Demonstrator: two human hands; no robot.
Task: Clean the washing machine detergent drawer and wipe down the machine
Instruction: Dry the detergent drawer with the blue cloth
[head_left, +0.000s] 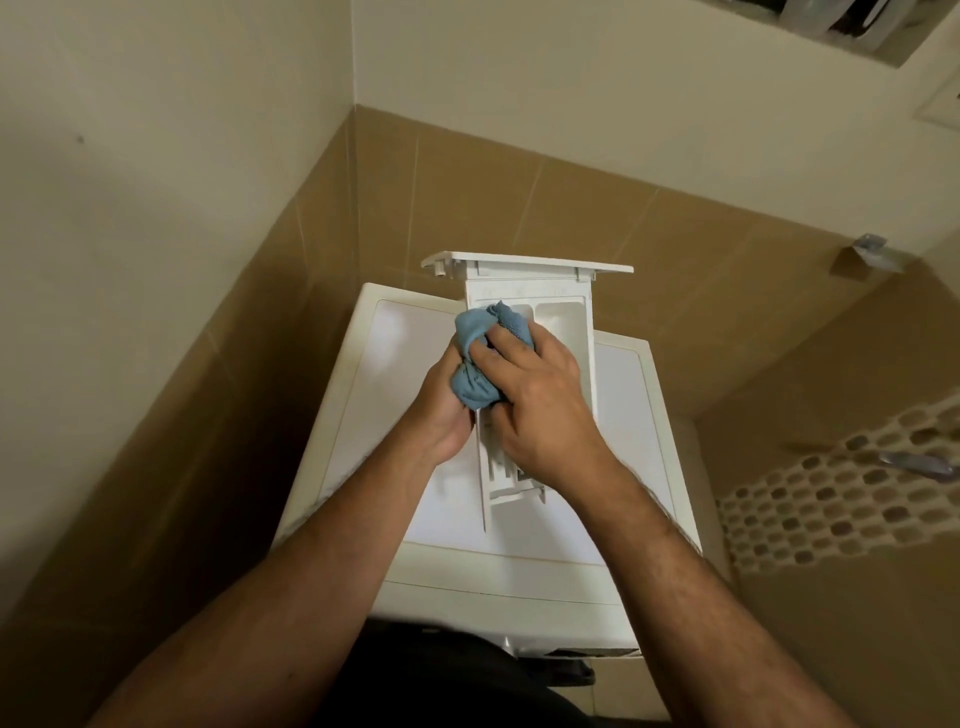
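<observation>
Above the washer (519, 525), the drawer (537, 332) is out of its slot and held over the lid, front panel pointing away toward the tiled wall (571, 208), rear end toward the person. Left hand (441, 410) grasps the drawer's left edge low down, with part of the cloth (475, 358) bunched against it; right hand (540, 400) has its fingers curled round the blue cloth and pushes it into the left compartment. Whether the drawer's rear end rests on the lid or hangs just above it cannot be told. Judged progress: removal of the drawer is done, and wiping of its compartments is under way. The right compartment shows pale and bare, but whether it has been wiped cannot be told. No visible grime can be made out at this sharpness. Left to do, by my reading: finish the compartments and the ribbed rear section, refit the drawer, and wipe the machine; the dark opening at the machine's front edge (571, 652) appears to be the vacant slot. Surface: the lid is white, smooth and glossy, catching light on the left side. Room: a narrow corner, brown tile on the lower walls, cream paint above, a band of small mosaic tile (831, 499) at right, a metal fitting (867, 254) on the right wall, and a recessed shelf (857, 26) overhead with indistinct contents.
</observation>
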